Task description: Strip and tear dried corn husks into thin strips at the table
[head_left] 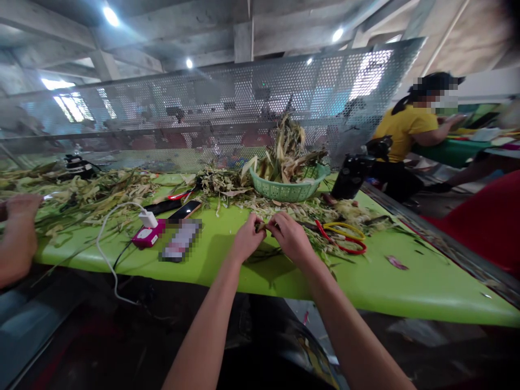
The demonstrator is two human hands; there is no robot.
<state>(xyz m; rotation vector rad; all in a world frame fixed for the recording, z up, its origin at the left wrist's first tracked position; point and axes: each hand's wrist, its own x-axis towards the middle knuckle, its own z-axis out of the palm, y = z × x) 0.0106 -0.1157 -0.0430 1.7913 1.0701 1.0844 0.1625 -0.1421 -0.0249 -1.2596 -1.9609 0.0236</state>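
Over the green table (215, 257), my left hand (248, 238) and my right hand (289, 235) are close together. Their closed fingers pinch a small strip of dried plant (265, 228) between them. Loose plant strands lie under and beside my right hand. Just right of it are scissors with red and yellow handles (345, 238). A green basket (284, 190) of dried husks (286, 151) stands behind my hands. Left of my left hand, two phones (182, 241) lie by a magenta power block (148, 234).
Dried leaves (101, 197) are heaped along the back left, before a perforated metal screen (195, 119). A black container (348, 176) stands right of the basket. Another person's arm (18, 238) rests at far left; a person in yellow (400, 132) sits at right.
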